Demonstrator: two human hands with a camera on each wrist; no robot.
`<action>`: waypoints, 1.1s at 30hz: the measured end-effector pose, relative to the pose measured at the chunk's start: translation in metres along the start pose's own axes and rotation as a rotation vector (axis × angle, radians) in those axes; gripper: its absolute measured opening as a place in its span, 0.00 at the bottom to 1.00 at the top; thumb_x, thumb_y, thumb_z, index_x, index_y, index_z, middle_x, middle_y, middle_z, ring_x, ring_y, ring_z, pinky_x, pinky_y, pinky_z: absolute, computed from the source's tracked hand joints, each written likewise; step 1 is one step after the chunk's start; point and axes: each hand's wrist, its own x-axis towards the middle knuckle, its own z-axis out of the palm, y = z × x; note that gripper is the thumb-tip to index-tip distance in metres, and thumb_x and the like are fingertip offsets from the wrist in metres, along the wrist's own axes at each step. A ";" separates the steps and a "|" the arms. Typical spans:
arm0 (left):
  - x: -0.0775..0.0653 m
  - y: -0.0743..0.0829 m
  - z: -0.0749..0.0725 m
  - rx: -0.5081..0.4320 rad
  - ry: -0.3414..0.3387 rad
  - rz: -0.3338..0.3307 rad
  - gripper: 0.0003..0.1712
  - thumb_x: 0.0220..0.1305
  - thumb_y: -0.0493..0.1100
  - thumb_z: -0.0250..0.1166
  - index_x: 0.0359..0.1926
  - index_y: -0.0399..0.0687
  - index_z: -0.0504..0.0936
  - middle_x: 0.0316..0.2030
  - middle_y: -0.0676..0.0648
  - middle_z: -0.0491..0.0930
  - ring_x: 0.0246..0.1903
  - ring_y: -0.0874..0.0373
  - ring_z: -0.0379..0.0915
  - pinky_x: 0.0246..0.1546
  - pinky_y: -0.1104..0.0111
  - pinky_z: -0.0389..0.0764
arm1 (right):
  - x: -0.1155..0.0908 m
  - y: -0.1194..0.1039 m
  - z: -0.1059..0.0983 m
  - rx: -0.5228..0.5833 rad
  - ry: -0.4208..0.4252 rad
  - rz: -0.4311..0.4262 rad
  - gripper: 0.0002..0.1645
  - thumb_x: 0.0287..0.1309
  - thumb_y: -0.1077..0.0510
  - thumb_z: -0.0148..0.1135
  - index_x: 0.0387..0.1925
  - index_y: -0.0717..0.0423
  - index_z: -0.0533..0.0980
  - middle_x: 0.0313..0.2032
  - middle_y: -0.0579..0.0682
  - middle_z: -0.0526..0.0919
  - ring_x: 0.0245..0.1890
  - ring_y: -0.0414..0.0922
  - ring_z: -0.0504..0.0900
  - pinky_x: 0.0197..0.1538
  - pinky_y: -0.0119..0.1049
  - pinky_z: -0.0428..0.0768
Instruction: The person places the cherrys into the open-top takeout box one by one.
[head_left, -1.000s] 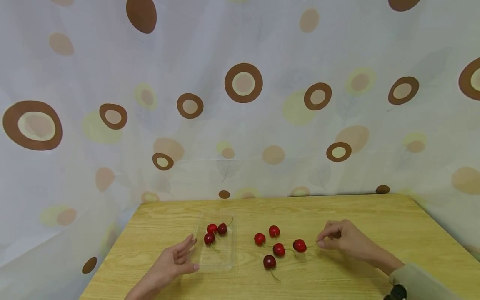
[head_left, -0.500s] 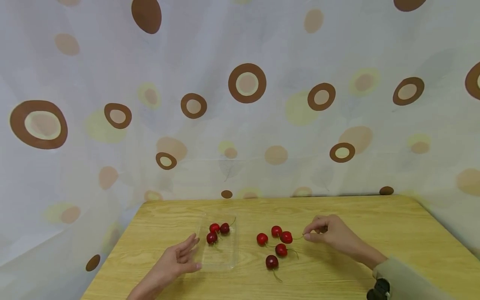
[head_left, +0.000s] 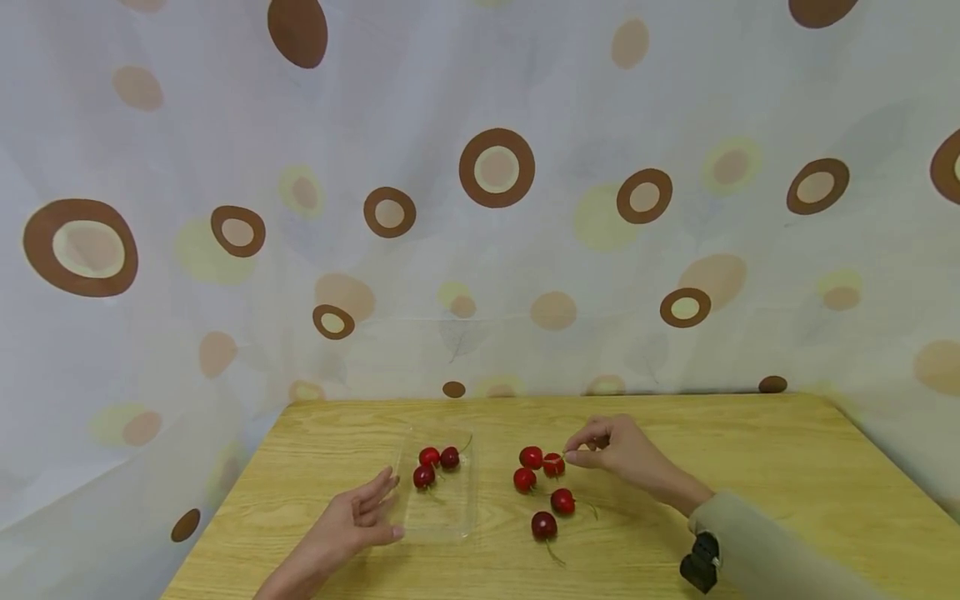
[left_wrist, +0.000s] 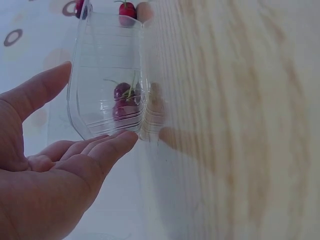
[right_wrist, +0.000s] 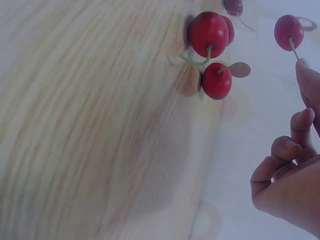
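My right hand (head_left: 626, 454) pinches the thin green stem of a red cherry (head_left: 531, 457) between thumb and finger; the cherry hangs from it in the right wrist view, above the table. Beneath and beside it on the table lie several stemmed cherries, among them a bright red cherry (head_left: 525, 479) and a dark red cherry (head_left: 543, 525). To the left is a clear plastic tray (head_left: 450, 521) with three cherries inside, one of them a dark cherry (head_left: 423, 476). My left hand (head_left: 345, 525) is at the tray's left side, its thumb and fingers spread around the rim, holding nothing.
A wood-grain table (head_left: 675, 567) carries everything. Behind it and at both sides hangs a pale curtain (head_left: 420, 275) with brown and yellow ovals. A dark device (head_left: 701, 562) is strapped on the right wrist, over the sleeve.
My right hand has moved left, carrying the cherry by its stem from the right of the group to above the others, toward the tray. The left hand has stayed beside the tray.
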 end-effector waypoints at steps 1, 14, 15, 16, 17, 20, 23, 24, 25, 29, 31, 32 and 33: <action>0.000 0.000 0.000 0.000 0.000 0.000 0.52 0.74 0.36 0.68 0.81 0.28 0.40 0.78 0.24 0.44 0.75 0.27 0.46 0.67 0.54 0.74 | 0.002 -0.001 0.002 -0.004 0.001 -0.003 0.06 0.66 0.59 0.74 0.39 0.58 0.90 0.32 0.49 0.81 0.29 0.43 0.67 0.32 0.35 0.66; -0.002 0.000 0.001 -0.013 0.002 -0.003 0.53 0.73 0.35 0.68 0.81 0.28 0.40 0.78 0.25 0.43 0.75 0.28 0.46 0.66 0.55 0.76 | 0.030 -0.011 0.035 -0.046 -0.007 -0.044 0.06 0.65 0.57 0.75 0.37 0.57 0.91 0.31 0.46 0.83 0.29 0.44 0.68 0.34 0.36 0.66; -0.002 0.000 0.000 -0.014 0.001 -0.002 0.53 0.73 0.35 0.68 0.81 0.28 0.40 0.78 0.25 0.43 0.75 0.28 0.46 0.66 0.55 0.76 | 0.032 -0.012 0.037 -0.044 -0.008 -0.044 0.07 0.65 0.57 0.75 0.37 0.57 0.91 0.31 0.46 0.82 0.29 0.45 0.68 0.34 0.36 0.66; -0.002 0.000 0.000 -0.014 0.000 -0.002 0.53 0.73 0.35 0.68 0.81 0.28 0.40 0.78 0.25 0.43 0.75 0.28 0.46 0.66 0.55 0.75 | 0.034 -0.013 0.039 -0.047 -0.009 -0.046 0.07 0.65 0.57 0.75 0.37 0.58 0.91 0.30 0.45 0.82 0.29 0.45 0.68 0.34 0.36 0.65; -0.002 0.000 0.000 -0.015 -0.001 -0.001 0.53 0.73 0.35 0.68 0.81 0.28 0.40 0.78 0.25 0.43 0.75 0.28 0.46 0.66 0.56 0.75 | 0.036 -0.014 0.041 -0.049 -0.009 -0.045 0.07 0.65 0.57 0.75 0.37 0.58 0.91 0.30 0.45 0.82 0.29 0.45 0.67 0.34 0.36 0.65; -0.002 0.001 0.000 -0.018 -0.003 0.000 0.53 0.74 0.36 0.68 0.81 0.28 0.40 0.78 0.25 0.43 0.76 0.28 0.46 0.67 0.56 0.75 | 0.041 -0.017 0.047 -0.047 -0.011 -0.043 0.07 0.65 0.57 0.75 0.37 0.58 0.91 0.29 0.45 0.81 0.28 0.45 0.67 0.34 0.37 0.65; -0.002 0.001 0.001 -0.015 -0.002 0.003 0.53 0.74 0.36 0.68 0.81 0.27 0.40 0.78 0.25 0.43 0.75 0.28 0.46 0.67 0.56 0.74 | 0.045 -0.020 0.052 -0.037 -0.017 -0.058 0.07 0.66 0.58 0.74 0.37 0.58 0.91 0.29 0.45 0.81 0.29 0.44 0.67 0.35 0.37 0.66; -0.002 0.001 0.001 -0.015 -0.002 0.003 0.53 0.74 0.36 0.68 0.81 0.27 0.40 0.78 0.24 0.43 0.75 0.28 0.46 0.67 0.56 0.74 | 0.046 -0.022 0.053 -0.032 -0.019 -0.065 0.07 0.66 0.58 0.74 0.36 0.58 0.91 0.29 0.45 0.81 0.29 0.44 0.67 0.35 0.37 0.66; -0.003 0.002 0.001 -0.016 -0.002 0.003 0.52 0.74 0.36 0.68 0.81 0.27 0.40 0.78 0.24 0.43 0.75 0.28 0.46 0.67 0.56 0.74 | 0.047 -0.023 0.055 -0.027 -0.021 -0.069 0.06 0.66 0.58 0.74 0.36 0.58 0.91 0.29 0.45 0.81 0.29 0.44 0.67 0.35 0.38 0.66; -0.002 0.002 0.001 -0.021 -0.004 0.003 0.52 0.74 0.35 0.68 0.81 0.27 0.40 0.78 0.24 0.43 0.75 0.27 0.45 0.66 0.56 0.75 | 0.052 -0.027 0.061 -0.007 -0.027 -0.072 0.05 0.65 0.59 0.75 0.36 0.58 0.91 0.29 0.45 0.82 0.29 0.44 0.68 0.35 0.37 0.66; -0.002 0.002 0.001 -0.021 -0.003 0.003 0.53 0.73 0.35 0.68 0.81 0.27 0.40 0.78 0.24 0.43 0.75 0.27 0.46 0.66 0.56 0.75 | 0.056 -0.027 0.065 -0.005 -0.028 -0.073 0.05 0.64 0.59 0.75 0.35 0.58 0.91 0.29 0.45 0.82 0.28 0.44 0.68 0.35 0.36 0.66; -0.002 0.002 0.001 -0.021 -0.002 0.004 0.53 0.73 0.35 0.68 0.81 0.27 0.40 0.78 0.24 0.43 0.75 0.27 0.46 0.66 0.56 0.75 | 0.058 -0.028 0.067 -0.006 -0.029 -0.075 0.05 0.64 0.60 0.75 0.35 0.58 0.91 0.29 0.45 0.82 0.28 0.44 0.68 0.35 0.36 0.66; -0.001 0.002 0.001 -0.019 -0.001 0.004 0.53 0.73 0.35 0.68 0.81 0.27 0.40 0.78 0.24 0.43 0.75 0.27 0.46 0.66 0.56 0.75 | 0.060 -0.029 0.068 -0.013 -0.030 -0.078 0.04 0.64 0.60 0.76 0.35 0.57 0.91 0.29 0.45 0.82 0.28 0.44 0.68 0.35 0.36 0.67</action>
